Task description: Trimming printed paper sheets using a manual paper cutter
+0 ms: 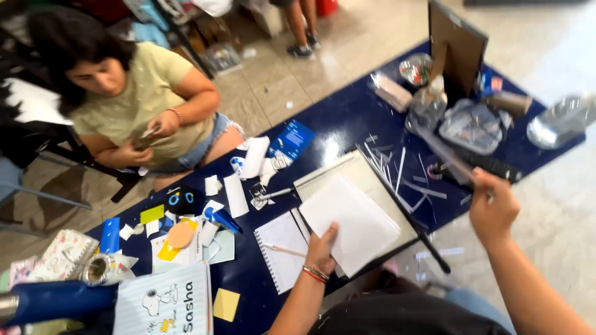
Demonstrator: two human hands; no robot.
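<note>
My left hand (321, 247) holds the near edge of a white paper sheet (351, 220), keeping it down on a flat cutting board (366, 177). A dark rail (406, 217) runs along the board's right side. My right hand (493, 205) is raised to the right of the board, closed round the end of a long grey bar (447, 155). The bar is blurred and slants up toward the far left. Thin cut paper strips (403, 177) lie beside the rail.
A spiral notebook (279, 248) with a pen lies left of the board on the blue table (338, 121). Paper scraps, a yellow note (226, 304) and a booklet (164, 304) crowd the left. A frame (456, 49), bottle (428, 102) and bags stand behind. A seated person (143, 105) works opposite.
</note>
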